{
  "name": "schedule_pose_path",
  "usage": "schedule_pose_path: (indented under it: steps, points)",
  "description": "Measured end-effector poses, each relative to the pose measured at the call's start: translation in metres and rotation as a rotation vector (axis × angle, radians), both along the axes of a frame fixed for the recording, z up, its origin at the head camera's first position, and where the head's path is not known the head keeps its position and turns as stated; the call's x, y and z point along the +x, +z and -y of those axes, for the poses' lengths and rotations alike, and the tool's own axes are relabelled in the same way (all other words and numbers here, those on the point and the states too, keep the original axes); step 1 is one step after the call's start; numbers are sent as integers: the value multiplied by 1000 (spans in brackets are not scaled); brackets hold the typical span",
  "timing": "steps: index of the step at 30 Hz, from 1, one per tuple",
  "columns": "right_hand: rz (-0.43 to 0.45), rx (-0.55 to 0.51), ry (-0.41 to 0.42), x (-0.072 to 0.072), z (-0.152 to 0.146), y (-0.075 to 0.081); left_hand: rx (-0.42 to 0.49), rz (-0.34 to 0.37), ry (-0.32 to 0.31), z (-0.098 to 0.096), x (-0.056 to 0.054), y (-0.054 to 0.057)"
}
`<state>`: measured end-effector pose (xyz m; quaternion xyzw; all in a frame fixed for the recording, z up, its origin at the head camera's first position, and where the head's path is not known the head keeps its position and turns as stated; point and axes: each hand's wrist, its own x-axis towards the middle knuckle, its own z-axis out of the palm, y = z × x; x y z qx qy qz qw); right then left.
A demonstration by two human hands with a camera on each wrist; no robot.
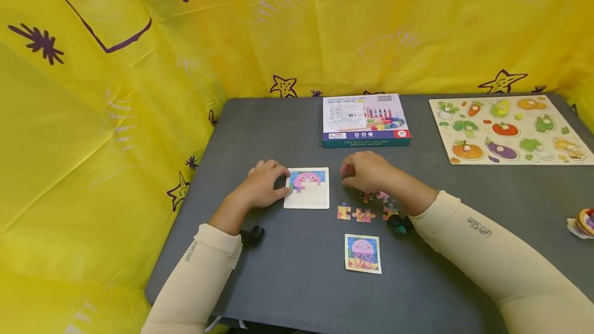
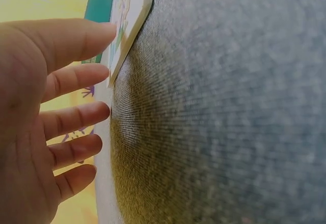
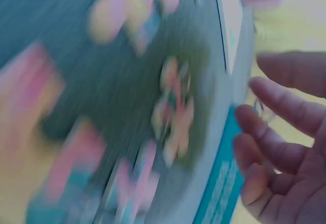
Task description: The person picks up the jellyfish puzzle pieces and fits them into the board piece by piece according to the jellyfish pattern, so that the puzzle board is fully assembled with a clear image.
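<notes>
Cream sleeves (image 1: 503, 259) cover both forearms, which reach forward over a grey table (image 1: 278, 267). Left hand (image 1: 264, 184) rests at the left edge of a square puzzle tray (image 1: 306, 201), its thumb and index finger touching the border, its fingers spread and fairly straight rather than wrapped round it. The tray lies flat in front of the person; its upper part shows a pink jellyfish on blue, while most of the lower part is bare. Right hand (image 1: 371, 173) hangs just to the right of the tray, fingers loosely bent, thumb apart from them, with nothing between. Beneath and beside its wrist lie loose puzzle pieces (image 1: 364, 216), blurred in the right wrist view. Nearer the person is a small jellyfish picture card (image 1: 362, 253). Beyond the hands sit a teal-edged box (image 1: 366, 143) and, farther right, a vegetable board (image 1: 480, 147), before a yellow cloth (image 1: 315, 24).
</notes>
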<state>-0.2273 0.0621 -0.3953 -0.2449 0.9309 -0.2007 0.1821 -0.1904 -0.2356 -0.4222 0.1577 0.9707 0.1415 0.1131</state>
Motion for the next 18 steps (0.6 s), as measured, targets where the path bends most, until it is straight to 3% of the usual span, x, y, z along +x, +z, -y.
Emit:
schedule_pose_path:
  steps: [7,18]
  points:
    - [-32,51,-5,8,-39,-8,4,23,-10,5,8,1]
    - [-65,35,-76,21,-54,-24,11,22,-32,5,12,-2]
